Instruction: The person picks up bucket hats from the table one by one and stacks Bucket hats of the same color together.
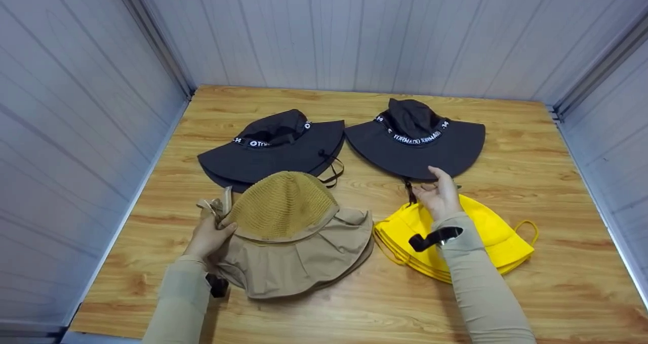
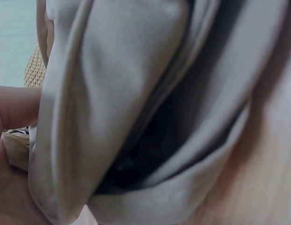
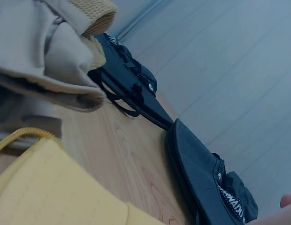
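In the head view my left hand (image 1: 210, 235) grips the left edge of a tan sun hat (image 1: 298, 268) with a mustard mesh crown. Pale straps (image 1: 216, 207) stick out above that hand. The left wrist view is filled by the folded beige brim (image 2: 122, 93), with the fingers at its left edge. My right hand (image 1: 439, 196) is over the upper part of the yellow hats (image 1: 498, 238), which lie stacked, its fingers loosely spread beside a black cord. Just beyond them is the brim of the right black hat (image 1: 420, 162). Only a fingertip shows in the right wrist view.
Another black hat (image 1: 268, 157) lies at the back left, its cord loop (image 1: 334, 174) trailing toward the tan hat. The wooden table (image 1: 547, 172) is bounded by pale panel walls (image 1: 334, 35) at the back and sides.
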A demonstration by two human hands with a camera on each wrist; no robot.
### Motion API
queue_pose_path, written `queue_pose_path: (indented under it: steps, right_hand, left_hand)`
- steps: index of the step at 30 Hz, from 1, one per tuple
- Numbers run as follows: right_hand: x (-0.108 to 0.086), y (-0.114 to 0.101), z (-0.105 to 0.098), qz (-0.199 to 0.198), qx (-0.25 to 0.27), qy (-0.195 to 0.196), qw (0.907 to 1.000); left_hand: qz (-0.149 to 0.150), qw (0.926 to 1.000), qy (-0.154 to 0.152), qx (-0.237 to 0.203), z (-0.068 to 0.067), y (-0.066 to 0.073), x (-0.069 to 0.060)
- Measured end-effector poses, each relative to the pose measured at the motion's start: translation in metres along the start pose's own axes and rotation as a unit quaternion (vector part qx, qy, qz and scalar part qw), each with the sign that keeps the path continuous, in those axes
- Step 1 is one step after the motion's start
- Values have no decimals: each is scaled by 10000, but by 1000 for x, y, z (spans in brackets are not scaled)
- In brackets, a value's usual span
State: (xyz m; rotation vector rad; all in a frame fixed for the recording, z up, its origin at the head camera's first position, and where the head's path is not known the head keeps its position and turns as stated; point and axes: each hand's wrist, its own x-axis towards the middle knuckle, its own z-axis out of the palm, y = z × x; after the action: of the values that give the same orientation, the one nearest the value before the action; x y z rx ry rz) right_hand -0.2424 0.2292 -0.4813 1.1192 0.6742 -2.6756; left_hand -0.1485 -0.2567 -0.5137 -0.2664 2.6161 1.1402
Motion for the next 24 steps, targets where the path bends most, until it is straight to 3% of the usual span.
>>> queue_pose_path:
  steps: [7,18,24]
  right_hand:
    - [16,-7,-2,342,855,26,9957]
    - [31,-8,0,516,1243,28,9909]
    - [39,-12,6,510,1211,364,9907]
  left_hand:
    - [-59,9997,-89,-201,0,-1,0]
    - [-172,9987,-237,-406,-1,-1,1]
    - [-317,9967,-312,-680,-1,0,1]
